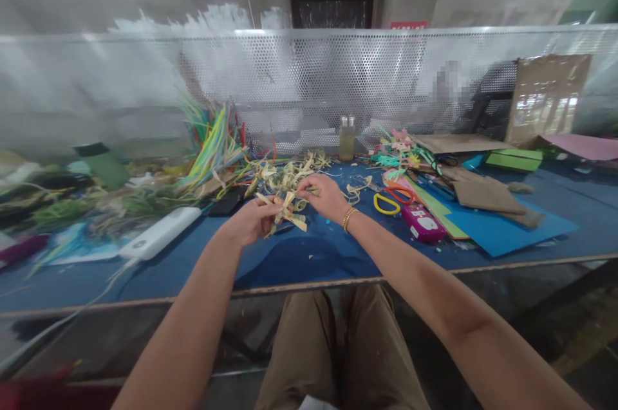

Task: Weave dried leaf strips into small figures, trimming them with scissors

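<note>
My left hand [252,222] is closed around a small piece of folded, pale yellow-green leaf strips [290,212], whose flat ends stick out to several sides. My right hand [324,195], with a gold bracelet at the wrist, pinches a strip just to the right of that piece. Whether this strip is joined to the folded piece I cannot tell. Both hands are a little above the blue tabletop, close together. Right behind them lies a loose heap of similar leaf strips [309,162].
At left are a white power strip [159,233], a green bottle [102,164] and bundled coloured strips [212,146]. Scissors with yellow and orange handles [387,203], a magenta box [423,223] and blue paper [502,230] lie at right. A clear bottle [346,139] stands behind, before a perforated metal screen [309,75].
</note>
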`<act>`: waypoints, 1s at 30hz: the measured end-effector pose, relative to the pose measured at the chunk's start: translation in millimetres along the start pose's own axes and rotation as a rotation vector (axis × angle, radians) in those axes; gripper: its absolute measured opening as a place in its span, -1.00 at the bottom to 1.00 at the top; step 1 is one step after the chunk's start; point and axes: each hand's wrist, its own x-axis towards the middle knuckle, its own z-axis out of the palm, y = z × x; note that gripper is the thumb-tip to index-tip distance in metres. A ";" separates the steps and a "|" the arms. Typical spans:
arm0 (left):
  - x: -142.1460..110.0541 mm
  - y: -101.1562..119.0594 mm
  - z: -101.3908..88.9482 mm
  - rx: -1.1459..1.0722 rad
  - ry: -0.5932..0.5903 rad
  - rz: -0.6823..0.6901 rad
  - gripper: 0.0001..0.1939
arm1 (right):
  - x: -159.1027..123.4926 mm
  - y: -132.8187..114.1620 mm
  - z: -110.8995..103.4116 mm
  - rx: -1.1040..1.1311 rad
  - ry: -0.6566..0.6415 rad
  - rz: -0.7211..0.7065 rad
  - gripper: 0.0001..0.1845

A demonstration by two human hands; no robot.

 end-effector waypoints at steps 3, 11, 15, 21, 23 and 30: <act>-0.2 -3.6 -3.6 0.066 -0.044 -0.009 -0.77 | -2.2 -5.9 -2.3 -0.008 -0.035 -0.117 -0.66; 2.1 -4.8 -7.9 0.113 -0.103 0.001 -0.75 | -3.8 -15.6 4.8 -0.069 -0.149 -0.115 -0.89; 2.8 -7.5 -7.8 0.038 -0.084 0.016 -0.76 | -7.6 -13.9 0.4 0.213 -0.132 -0.004 -0.94; 4.1 -11.4 -9.1 -0.039 -0.054 -0.008 -0.73 | -11.7 -8.9 -12.3 0.945 -0.204 0.375 -0.86; 3.4 -10.7 -11.6 -0.074 -0.034 -0.005 -0.74 | -11.7 -7.6 -21.7 1.065 -0.187 0.403 -0.85; 1.9 -4.3 -13.6 -0.200 0.094 0.034 -0.87 | -9.6 -4.5 -67.4 1.226 -0.095 0.393 -0.80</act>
